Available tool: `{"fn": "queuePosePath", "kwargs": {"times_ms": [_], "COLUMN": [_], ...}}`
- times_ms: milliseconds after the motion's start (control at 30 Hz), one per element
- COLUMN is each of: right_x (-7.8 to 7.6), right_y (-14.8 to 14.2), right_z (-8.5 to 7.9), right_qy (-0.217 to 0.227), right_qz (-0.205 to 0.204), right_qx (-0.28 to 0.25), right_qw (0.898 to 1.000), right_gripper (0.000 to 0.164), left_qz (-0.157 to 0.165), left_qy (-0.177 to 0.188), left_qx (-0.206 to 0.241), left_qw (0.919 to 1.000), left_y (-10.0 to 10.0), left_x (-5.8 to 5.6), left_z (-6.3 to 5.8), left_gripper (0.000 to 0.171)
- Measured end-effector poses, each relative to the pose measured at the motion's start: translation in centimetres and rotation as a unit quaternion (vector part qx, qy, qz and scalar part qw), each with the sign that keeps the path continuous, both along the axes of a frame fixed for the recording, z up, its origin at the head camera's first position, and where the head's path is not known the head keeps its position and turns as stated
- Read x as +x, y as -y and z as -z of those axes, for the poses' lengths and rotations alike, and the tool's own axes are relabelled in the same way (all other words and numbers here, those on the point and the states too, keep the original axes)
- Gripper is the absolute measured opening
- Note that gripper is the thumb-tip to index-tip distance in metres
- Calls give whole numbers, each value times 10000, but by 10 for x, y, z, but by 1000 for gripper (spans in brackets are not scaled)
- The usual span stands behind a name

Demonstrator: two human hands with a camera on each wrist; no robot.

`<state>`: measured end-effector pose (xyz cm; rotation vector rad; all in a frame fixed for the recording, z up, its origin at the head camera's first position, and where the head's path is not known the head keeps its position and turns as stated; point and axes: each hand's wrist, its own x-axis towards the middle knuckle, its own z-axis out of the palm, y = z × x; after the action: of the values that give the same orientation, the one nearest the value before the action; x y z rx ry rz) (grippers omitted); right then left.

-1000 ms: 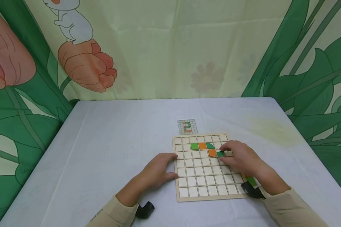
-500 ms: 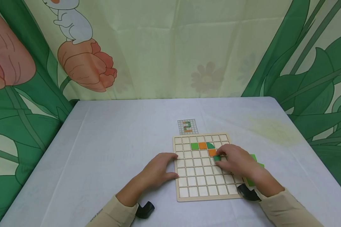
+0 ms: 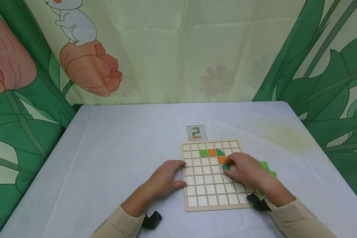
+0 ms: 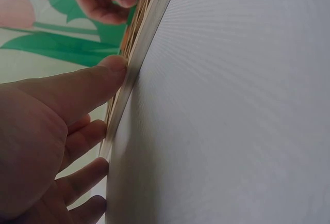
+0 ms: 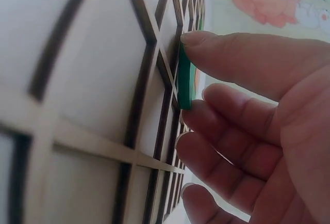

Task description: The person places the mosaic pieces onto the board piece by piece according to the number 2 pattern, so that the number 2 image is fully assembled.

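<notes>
A wooden grid board (image 3: 220, 208) lies on the white-covered table. My right hand (image 3: 247, 169) pinches a dark green tile (image 3: 225, 167) between thumb and fingertips. In the right wrist view this tile (image 5: 184, 79) stands on edge to the camera, right at the grid bars. Just behind it sits an orange tile (image 3: 222, 160). The row above holds a light green tile (image 3: 203, 153), an orange tile (image 3: 212, 152) and a dark green rounded tile (image 3: 219, 152). My left hand (image 3: 166, 177) touches the board's left edge, thumb and fingers extended; the left wrist view shows its thumb against the wooden rim (image 4: 136, 59).
A small gridded card (image 3: 196, 133) with a coloured pattern lies beyond the board's far edge. Light green tiles (image 3: 272, 173) lie right of the board, partly hidden by my right hand. A printed curtain (image 3: 166, 59) hangs behind the table.
My right hand has moved left and toward me over the board with the dark green tile, to the cell in front of the orange one. My left hand stays at the edge.
</notes>
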<state>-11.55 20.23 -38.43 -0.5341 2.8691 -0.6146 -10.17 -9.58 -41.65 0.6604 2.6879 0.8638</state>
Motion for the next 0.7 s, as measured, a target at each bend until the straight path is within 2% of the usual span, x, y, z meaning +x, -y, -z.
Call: {"fn": "queuePosePath", "kwargs": {"times_ms": [700], "right_x": [2], "right_y": [6], "right_z": [1], "right_qy": [-16], "right_qz": [125], "right_qx": [145], "right_qw": [9998], "right_gripper": [21], "left_qz": [5], "left_qy": [-11], "left_qx": [6], "left_qw": [10000], "left_y": [0], "left_x": [0], "left_z": [1], "left_gripper": [61]}}
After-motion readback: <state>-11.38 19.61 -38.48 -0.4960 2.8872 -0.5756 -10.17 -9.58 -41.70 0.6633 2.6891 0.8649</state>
